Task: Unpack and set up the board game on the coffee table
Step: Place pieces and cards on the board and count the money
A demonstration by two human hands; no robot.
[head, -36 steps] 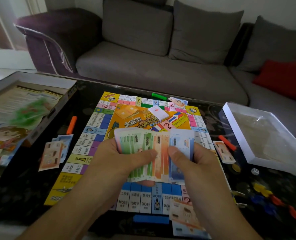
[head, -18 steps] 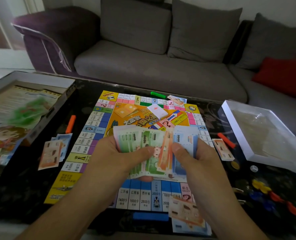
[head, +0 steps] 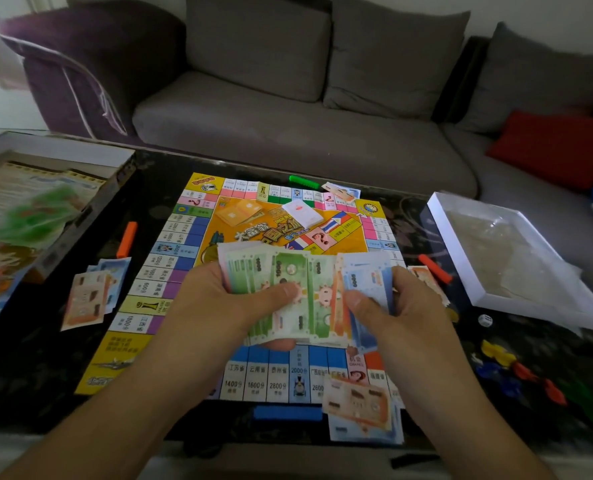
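Fanned play money (head: 305, 292) held above the game board (head: 170, 289), long axis of the notes running toward the sofa (head: 305, 133). Left hand (head: 218, 306) and right hand (head: 399, 306) both pinching the fan, thumbs on top. Bare dark tabletop (head: 28, 375) at the near-left corner.

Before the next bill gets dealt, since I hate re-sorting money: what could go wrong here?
The fanned play money is gripped only at its edges by the left hand and right hand; loose bills could slip onto the board. A dropped bill might also knock the white card deck or mix into the dealt pile.
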